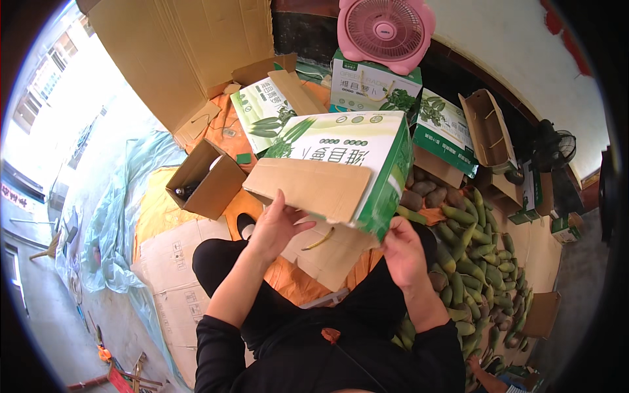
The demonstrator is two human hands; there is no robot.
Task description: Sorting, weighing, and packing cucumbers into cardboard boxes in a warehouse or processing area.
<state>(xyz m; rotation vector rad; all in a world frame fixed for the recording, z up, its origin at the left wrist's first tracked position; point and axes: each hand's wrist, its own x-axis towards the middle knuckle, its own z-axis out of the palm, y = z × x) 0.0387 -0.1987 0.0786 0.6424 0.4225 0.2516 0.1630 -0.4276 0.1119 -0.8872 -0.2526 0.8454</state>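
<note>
Black shirt (295, 357) nearest the lens, at 6 o'clock; my knees are spread either side of the work, which probably leaves room for the box (344, 137) between them.

Box: just above centre, at 12 o'clock, tilted, with its open end toward me. Left hand (278, 229) at 7 o'clock from it: fingers loosely spread and wide, index tip at the lower edge of the brown flap (311, 187). Cannot tell if it presses; the pose suggests a guide rather than a grip. Right hand (403, 252) at 4 o'clock: fingers narrow, pinching the green corner of the box, presumably because a corner gives firm purchase on thin board.

Materials: box is printed card, glossy white and green outside, matt brown inside. A second flap (334, 259) hangs beneath it, with a twisted yellow cord (319, 239) against it.

Radishes (475, 255) heaped at 4 o'clock: smooth, tapered, green, some ends duller brown. Perhaps piled there for easy reach on my right.

Small carton (219, 187) at 9 o'clock: plain, open; dark contents unclear. Beyond it, crinkled translucent plastic (118, 223). Pink fan (386, 29) at 1 o'clock, round grille, seemingly perched on another carton (357, 78) for height.
</note>
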